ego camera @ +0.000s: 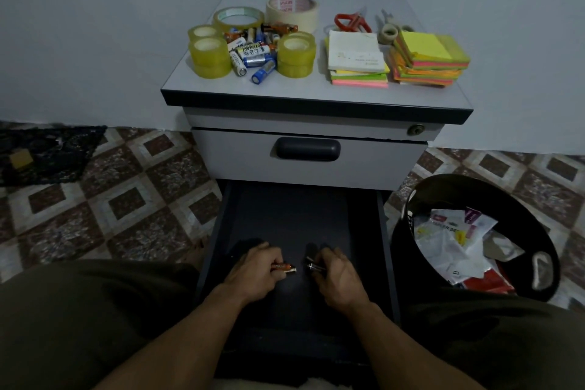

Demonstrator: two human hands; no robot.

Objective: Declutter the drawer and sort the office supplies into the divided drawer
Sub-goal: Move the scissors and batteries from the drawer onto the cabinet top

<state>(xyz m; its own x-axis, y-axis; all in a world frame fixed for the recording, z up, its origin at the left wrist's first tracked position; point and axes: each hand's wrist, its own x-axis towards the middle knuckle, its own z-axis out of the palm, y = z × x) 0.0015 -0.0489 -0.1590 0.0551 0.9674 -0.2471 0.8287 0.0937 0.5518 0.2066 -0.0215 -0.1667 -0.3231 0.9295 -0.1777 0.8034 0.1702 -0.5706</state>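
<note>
Two crosswise batteries (285,268) (316,268), tips facing, clamped in left hand (253,272) and right hand (337,275) fingers (329,254)

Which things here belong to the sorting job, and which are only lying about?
Job: open drawer, batteries in left hand and right hand, battery pile, tape rolls, scissors, sticky notes, waste bin.
Lying about: dark mat, yellow block on it.

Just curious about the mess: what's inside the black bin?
The black bin holds crumpled white papers and wrappers and something red. Anything beneath them is covered.
</note>
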